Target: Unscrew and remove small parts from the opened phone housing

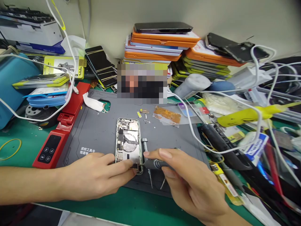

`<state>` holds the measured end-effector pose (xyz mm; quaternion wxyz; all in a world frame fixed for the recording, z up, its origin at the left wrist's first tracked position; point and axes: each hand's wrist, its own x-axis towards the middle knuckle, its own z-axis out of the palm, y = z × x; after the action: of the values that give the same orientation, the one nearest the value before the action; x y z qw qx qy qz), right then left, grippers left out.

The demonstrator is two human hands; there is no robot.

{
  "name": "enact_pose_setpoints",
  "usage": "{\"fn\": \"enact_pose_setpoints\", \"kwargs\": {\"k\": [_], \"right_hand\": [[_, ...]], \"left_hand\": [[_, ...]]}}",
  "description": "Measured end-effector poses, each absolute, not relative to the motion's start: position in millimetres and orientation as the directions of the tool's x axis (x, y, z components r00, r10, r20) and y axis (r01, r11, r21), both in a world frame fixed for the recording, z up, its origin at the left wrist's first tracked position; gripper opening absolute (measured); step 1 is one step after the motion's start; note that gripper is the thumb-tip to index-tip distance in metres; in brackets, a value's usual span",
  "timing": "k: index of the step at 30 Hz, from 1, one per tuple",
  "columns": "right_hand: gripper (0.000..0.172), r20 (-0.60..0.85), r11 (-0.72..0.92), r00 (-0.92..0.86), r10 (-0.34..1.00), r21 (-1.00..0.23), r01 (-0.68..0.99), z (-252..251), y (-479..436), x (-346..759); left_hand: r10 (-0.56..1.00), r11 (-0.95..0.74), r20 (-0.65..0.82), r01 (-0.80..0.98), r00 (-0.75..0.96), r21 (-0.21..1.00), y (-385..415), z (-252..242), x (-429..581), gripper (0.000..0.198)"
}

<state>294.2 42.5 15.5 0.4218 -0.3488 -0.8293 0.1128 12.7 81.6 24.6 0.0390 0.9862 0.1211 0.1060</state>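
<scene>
An opened smartphone lies face-up on the grey mat, its inner parts bare, with a round silvery disc in the middle. My left hand is closed over the phone's lower end, thumb by the left edge and fingers across the bottom. Between the thumb and fingers of my right hand is a dark grey screwdriver, pointing left at the phone's lower right edge; its tip is too small to make out. Beside the phone lies a second, slim screwdriver, partly behind the held one. Another thin metal shaft shows under my right hand.
Small metal parts and an orange-brown sheet lie beyond the phone. A red device flanks the mat's left side. Stacked orange boxes stand behind. Cables, a yellow tool and a white cord crowd the right.
</scene>
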Motion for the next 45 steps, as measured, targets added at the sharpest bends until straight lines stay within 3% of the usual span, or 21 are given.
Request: {"fn": "enact_pose_setpoints", "kwargs": {"k": [6,11,16,24,33,45], "right_hand": [[0.063,0.654,0.749,-0.403,0.640,-0.417,0.515,21.4,40.5,294.1],[0.072,0.722,0.810,-0.416,0.552,-0.348,0.472,18.5,42.8,290.4],[0.077,0.727,0.806,-0.399,0.559,-0.363,0.467,16.6,44.0,289.4],[0.070,0.761,0.830,-0.393,0.517,-0.333,0.447,14.3,43.6,288.3],[0.083,0.732,0.829,-0.423,0.534,-0.356,0.432,13.1,45.0,289.1],[0.074,0.735,0.815,-0.399,0.548,-0.362,0.453,13.2,44.9,287.2]], "left_hand": [[0.257,-0.965,0.228,0.237,0.939,0.113,80.3,25.3,11.7,0.037],[0.258,-0.966,0.190,0.248,0.947,0.077,79.4,25.6,11.5,0.038],[0.253,-0.967,0.204,0.243,0.946,0.072,78.7,25.3,11.1,0.038],[0.250,-0.968,0.171,0.240,0.953,0.077,78.9,25.1,9.8,0.040],[0.233,-0.973,0.159,0.228,0.959,0.048,78.5,24.6,8.5,0.043],[0.236,-0.972,0.172,0.231,0.956,0.050,78.5,24.4,9.3,0.039]]}}
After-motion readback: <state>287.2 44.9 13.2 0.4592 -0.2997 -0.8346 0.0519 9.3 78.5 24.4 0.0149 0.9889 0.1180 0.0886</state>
